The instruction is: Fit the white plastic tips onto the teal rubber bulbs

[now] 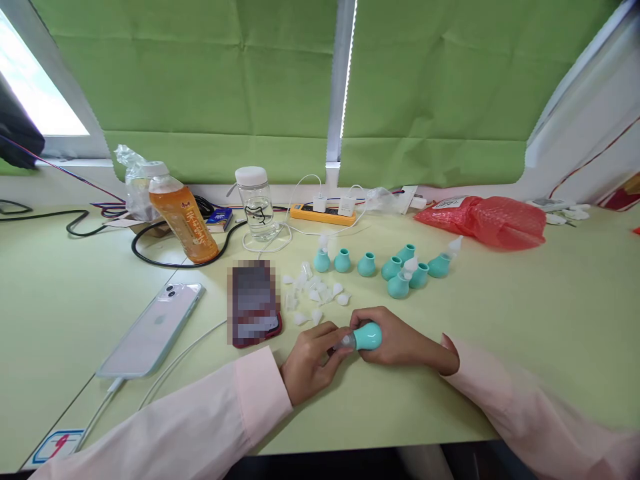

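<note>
A teal rubber squeeze bulb [369,336] lies sideways between my hands above the table's front part. My right hand [393,337] is closed round the bulb from the right. The fingers of my left hand [316,357] pinch the clear nozzle [347,341] at the bulb's neck, partly hidden by the fingertips. Just beyond my hands, small clear and whitish plastic pieces [320,292] lie scattered. Behind them stand several open teal bulbs [367,265]. Clear tips sit on a few, such as the bulb at the right [440,265].
Left of the pieces lie a dark red phone [255,303] and a pale phone [153,330] with a white cable. An orange drink bottle [184,219], a clear bottle [256,207] and a yellow power strip [324,214] stand at the back. A red plastic bag [485,220] lies back right.
</note>
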{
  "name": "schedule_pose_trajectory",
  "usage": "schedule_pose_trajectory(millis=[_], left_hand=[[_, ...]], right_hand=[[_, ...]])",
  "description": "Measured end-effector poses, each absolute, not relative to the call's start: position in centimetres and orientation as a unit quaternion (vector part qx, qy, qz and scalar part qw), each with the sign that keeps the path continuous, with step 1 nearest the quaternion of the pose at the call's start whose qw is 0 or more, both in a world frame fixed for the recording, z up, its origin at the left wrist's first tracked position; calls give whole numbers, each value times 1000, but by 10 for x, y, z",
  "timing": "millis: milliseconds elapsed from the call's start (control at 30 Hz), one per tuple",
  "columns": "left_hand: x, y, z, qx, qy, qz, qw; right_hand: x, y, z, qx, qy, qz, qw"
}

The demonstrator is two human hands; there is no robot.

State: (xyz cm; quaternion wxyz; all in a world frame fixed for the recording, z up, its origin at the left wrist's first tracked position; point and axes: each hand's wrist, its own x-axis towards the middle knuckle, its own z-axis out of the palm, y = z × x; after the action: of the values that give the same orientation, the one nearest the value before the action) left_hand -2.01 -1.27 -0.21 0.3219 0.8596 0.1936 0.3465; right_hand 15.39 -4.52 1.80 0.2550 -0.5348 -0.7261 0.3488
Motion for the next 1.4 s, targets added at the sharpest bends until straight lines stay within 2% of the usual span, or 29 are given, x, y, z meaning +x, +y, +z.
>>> schedule_pose_trajectory(millis=[133,267,467,700,1000,1400], left_hand=[[-21,-14,0,866,162,354,313],[-20,-13,0,847,176,379,328],[-18,-13,2,754,267,420,428],[-17,-13,2,737,304,412,442],[-18,-16,3,747,298,427,414],[-19,-15,2,793,256,440,334]], right_hand=[[154,-42,16,-520,-690,446,235],[152,-45,23,-521,-683,444,255],[155,-50,29,-447,-795,161,378],[157,-49,20,-362,-837,-33,408],[156,-52,25,-372,-804,-12,464],[158,-47,27,-368,-837,-10,405]])
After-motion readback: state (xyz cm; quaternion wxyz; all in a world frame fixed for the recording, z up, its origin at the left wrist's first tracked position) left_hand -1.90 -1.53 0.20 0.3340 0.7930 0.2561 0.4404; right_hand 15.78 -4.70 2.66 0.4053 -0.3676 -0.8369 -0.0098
